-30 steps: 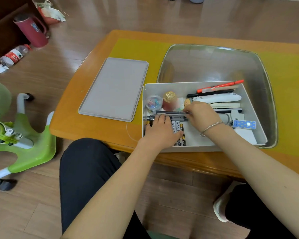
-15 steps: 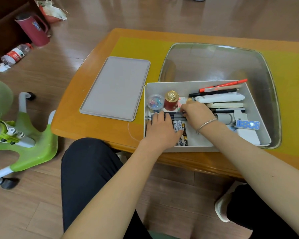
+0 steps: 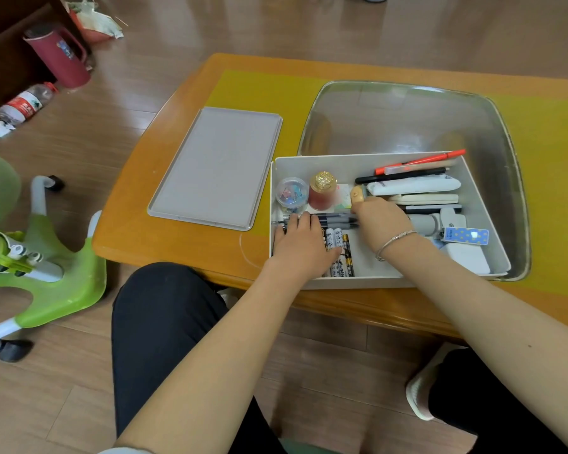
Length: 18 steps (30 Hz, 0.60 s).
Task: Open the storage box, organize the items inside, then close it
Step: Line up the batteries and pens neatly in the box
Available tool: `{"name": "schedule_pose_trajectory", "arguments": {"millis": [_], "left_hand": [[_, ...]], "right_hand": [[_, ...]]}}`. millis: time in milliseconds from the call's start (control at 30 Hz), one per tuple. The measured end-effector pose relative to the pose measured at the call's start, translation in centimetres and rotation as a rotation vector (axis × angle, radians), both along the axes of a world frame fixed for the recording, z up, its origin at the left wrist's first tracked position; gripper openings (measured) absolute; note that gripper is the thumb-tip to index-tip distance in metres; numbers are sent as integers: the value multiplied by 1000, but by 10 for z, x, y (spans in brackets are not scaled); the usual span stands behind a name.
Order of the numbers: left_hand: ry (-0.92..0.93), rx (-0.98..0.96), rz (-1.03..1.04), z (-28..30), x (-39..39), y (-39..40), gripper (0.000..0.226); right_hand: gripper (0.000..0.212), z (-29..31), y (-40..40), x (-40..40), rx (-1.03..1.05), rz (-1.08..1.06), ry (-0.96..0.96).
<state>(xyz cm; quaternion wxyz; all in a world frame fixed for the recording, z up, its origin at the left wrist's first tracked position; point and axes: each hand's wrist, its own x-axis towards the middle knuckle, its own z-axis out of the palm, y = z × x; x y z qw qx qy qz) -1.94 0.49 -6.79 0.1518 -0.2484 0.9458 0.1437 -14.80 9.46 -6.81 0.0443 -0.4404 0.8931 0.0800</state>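
Lying lidless, storage box holds stationery.

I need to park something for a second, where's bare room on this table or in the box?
Free: the lid top, the yellow table strip behind it, and the box floor between the batteries and right hand. Crowded: the box's pen side and back-left corner.

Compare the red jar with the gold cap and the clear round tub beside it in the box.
The red jar is tinted red with an ornate gold cap; the clear round tub is see-through, showing colourful clips. The jar stands taller; the tub sits lower and wider. Both stand upright, side by side at the storage box's far left.
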Motion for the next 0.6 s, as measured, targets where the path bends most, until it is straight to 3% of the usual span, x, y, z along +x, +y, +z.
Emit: {"name": "schedule_pose_trajectory", "arguments": {"millis": [100,500,600], "left_hand": [[-11,6,-13,-2,0,-1,80],[-40,9,-73,-6,0,-3,81],[-53,26,-92,-6,-1,-3,80]], "right_hand": [[66,-4,3,-1,-21,-1,13],[30,4,17,8,-118,-132,-126],[35,7,12,11,-57,-95,-246]]}}
